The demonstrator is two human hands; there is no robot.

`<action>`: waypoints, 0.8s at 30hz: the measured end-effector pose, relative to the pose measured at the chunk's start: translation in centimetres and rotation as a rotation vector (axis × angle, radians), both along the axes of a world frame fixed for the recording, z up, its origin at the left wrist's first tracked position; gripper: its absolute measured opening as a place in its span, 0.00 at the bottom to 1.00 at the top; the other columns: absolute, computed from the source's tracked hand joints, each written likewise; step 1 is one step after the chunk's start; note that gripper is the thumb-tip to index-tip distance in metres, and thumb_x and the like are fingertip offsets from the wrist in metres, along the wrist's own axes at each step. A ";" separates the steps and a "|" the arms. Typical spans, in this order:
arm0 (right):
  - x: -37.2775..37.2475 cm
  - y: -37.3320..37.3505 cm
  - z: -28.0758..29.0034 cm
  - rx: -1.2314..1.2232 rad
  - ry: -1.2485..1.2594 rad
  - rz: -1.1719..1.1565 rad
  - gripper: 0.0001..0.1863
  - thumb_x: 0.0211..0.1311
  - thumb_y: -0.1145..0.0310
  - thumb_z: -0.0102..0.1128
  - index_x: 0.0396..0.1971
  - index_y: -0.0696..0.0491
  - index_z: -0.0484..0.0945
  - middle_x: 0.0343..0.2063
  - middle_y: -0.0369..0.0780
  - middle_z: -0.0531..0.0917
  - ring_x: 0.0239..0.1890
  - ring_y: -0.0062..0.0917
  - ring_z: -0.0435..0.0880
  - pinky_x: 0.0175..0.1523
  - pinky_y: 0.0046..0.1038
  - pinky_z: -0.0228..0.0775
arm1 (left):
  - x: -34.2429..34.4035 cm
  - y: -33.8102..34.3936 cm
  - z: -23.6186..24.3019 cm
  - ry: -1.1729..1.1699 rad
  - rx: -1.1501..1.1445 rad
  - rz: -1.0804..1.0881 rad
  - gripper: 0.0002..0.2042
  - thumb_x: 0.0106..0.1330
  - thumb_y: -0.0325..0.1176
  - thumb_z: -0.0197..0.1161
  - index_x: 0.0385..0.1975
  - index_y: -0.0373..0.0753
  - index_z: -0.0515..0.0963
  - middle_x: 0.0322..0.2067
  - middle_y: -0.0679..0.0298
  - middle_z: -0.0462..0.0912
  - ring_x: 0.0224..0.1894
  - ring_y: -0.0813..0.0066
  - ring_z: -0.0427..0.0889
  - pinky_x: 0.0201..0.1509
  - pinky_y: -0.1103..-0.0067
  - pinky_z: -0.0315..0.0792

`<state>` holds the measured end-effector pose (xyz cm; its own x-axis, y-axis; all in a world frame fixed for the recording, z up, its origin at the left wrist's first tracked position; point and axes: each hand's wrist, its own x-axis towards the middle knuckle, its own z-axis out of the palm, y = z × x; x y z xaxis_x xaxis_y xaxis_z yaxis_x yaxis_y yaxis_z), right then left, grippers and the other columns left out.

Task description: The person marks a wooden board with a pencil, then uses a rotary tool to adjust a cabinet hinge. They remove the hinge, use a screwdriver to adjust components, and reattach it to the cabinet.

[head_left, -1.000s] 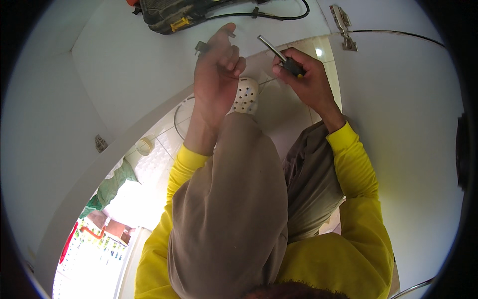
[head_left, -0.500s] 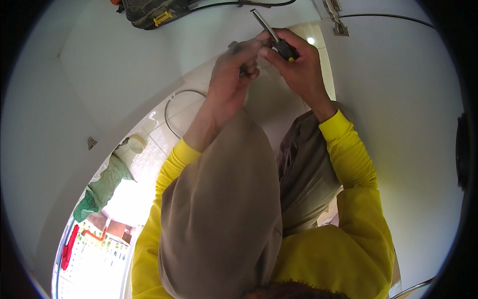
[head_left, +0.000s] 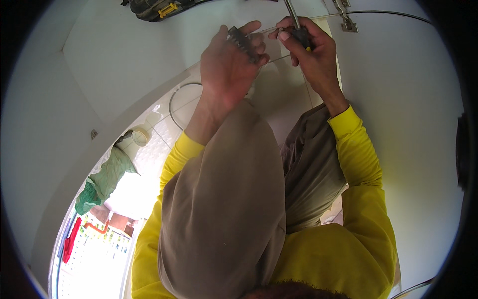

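My left hand (head_left: 229,62) lies palm up with fingers partly curled, holding a short black ridged strip that looks like a screwdriver bit holder (head_left: 242,44) across the palm and fingers. Beside it, my right hand (head_left: 318,55) grips a screwdriver (head_left: 300,36) by its black and yellow handle, the bright metal shaft pointing up and away. Between my right thumb and forefinger is a small piece (head_left: 280,33), too small to make out clearly. The two hands are apart, above the far end of my knees.
White panels rise on the left (head_left: 40,114) and right (head_left: 408,124), the right one with a metal hinge (head_left: 347,20) and a dark cable. A black and yellow tool (head_left: 159,9) lies at the top. On the left floor are a roll of tape (head_left: 140,137) and green cloth (head_left: 112,172).
My hands have drawn apart, and the left has turned palm up, uncovering the black strip. The screwdriver in my right hand has shifted right and slightly up.
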<state>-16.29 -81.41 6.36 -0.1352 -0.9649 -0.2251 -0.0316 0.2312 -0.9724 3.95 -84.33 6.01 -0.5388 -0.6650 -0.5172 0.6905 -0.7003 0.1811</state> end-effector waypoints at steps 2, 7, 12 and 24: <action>0.0 0.1 0.0 -0.010 -0.017 -0.004 0.10 0.77 0.67 0.72 0.53 0.51 0.87 0.38 0.29 0.94 0.24 0.04 0.74 0.26 0.15 0.62 | 0.2 0.1 -0.8 0.073 0.018 0.031 0.28 0.90 0.53 0.39 0.60 0.32 0.77 0.45 0.56 0.82 0.51 0.61 0.78 0.60 0.64 0.71; 0.0 0.3 0.3 -0.060 0.014 -0.015 0.10 0.73 0.70 0.77 0.49 0.53 0.88 0.32 0.26 0.89 0.25 0.05 0.72 0.29 0.16 0.62 | -0.1 0.2 -0.9 0.047 0.088 0.103 0.25 0.90 0.51 0.40 0.55 0.33 0.77 0.56 0.46 0.84 0.64 0.49 0.80 0.75 0.54 0.70; -0.1 0.4 0.5 -0.056 -0.018 -0.025 0.09 0.72 0.71 0.77 0.48 0.52 0.88 0.28 0.24 0.85 0.26 0.06 0.72 0.30 0.16 0.62 | -0.1 0.1 -0.8 0.085 0.075 0.115 0.26 0.91 0.51 0.39 0.55 0.32 0.76 0.60 0.41 0.82 0.67 0.44 0.79 0.80 0.51 0.68; 0.1 0.6 0.5 0.029 0.007 0.096 0.09 0.71 0.68 0.79 0.45 0.53 0.88 0.25 0.23 0.80 0.26 0.06 0.69 0.31 0.17 0.59 | -0.4 0.5 -1.5 -0.085 -0.036 0.097 0.18 0.88 0.52 0.55 0.46 0.42 0.74 0.41 0.66 0.77 0.48 0.68 0.77 0.68 0.64 0.73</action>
<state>-16.23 -80.84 6.81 -0.0443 -0.9667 -0.2522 -0.0614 0.2546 -0.9651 3.50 -83.86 4.51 -0.4263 -0.7309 -0.5329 0.7357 -0.6229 0.2659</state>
